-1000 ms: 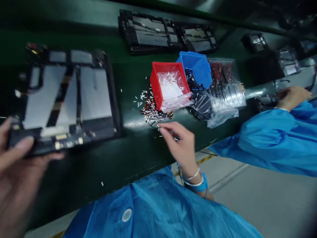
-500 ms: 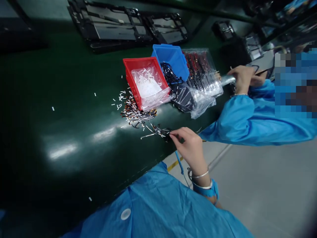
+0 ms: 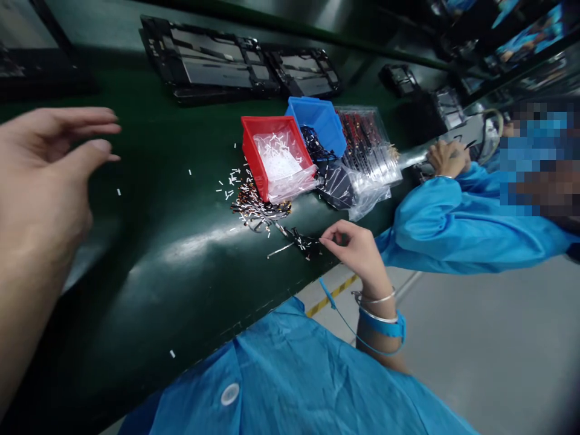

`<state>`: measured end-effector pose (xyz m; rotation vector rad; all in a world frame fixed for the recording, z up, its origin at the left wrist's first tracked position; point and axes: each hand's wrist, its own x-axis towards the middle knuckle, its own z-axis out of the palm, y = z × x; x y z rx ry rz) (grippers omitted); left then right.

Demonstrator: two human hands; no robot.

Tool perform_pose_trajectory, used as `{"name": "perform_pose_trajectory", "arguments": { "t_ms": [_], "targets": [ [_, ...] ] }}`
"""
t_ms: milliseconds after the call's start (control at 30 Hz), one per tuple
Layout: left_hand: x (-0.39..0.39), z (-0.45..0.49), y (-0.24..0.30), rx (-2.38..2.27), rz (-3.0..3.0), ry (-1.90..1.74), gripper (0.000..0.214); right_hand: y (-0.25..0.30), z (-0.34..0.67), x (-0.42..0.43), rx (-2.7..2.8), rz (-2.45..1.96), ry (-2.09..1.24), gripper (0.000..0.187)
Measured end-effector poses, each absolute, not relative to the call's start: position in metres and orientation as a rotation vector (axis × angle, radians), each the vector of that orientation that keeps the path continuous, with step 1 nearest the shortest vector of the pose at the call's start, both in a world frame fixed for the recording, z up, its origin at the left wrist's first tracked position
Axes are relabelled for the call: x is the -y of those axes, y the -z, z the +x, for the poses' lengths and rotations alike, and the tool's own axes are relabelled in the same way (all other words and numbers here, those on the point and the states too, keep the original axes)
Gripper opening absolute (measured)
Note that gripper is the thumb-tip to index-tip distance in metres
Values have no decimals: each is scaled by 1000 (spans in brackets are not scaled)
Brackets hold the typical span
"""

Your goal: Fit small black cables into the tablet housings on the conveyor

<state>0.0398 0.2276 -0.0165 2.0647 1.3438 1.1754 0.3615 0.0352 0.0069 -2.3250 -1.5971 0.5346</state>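
My left hand (image 3: 54,163) hovers over the left side of the green table, fingers stretched out and thumb apart from them, with nothing visible in it. Near the table's front edge my right hand (image 3: 351,244) pinches the end of a thin black cable. That cable belongs to, or lies against, a small heap of dark cables with white bits (image 3: 304,243). Left of it lies a larger bundle of thin cables (image 3: 260,208) with orange-gold ends. A red bin (image 3: 255,158) behind the bundle holds small white pieces in a clear bag.
Behind the red bin stands a blue bin (image 3: 338,121) with black cables. A clear tray of red and black parts (image 3: 367,136) and a plastic bag (image 3: 347,187) lie beside it. Black framed panels (image 3: 217,63) lie at the back. A co-worker's sleeve (image 3: 430,223) reaches in at right.
My left hand has come into view at the left. My right hand keeps its pinch near the small heap. The view has shifted slightly.
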Motion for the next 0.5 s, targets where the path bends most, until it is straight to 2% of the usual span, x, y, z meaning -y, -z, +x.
{"name": "perform_pose_trajectory", "arguments": {
  "t_ms": [67, 167, 267, 367, 500],
  "targets": [
    [-204, 58, -4, -1298, 1767, -1179, 30, -14, 363, -31, 1605, -2320, -457, 8],
    [-176, 74, -19, -1175, 1730, -882, 22, -25, 358, -27, 1703, -2247, -227, 10],
    [-159, 82, -12, -927, 1834, -676, 23, -33, 341, -29, 1936, -2012, -42, 16],
    [-145, 89, -1, -695, 1873, -602, 27, -38, 320, -36, 2161, -1700, -12, 16],
    [-129, 98, 8, -555, 1655, -429, 26, -34, 299, -47, 2273, -1379, 102, 13]
  ]
}}
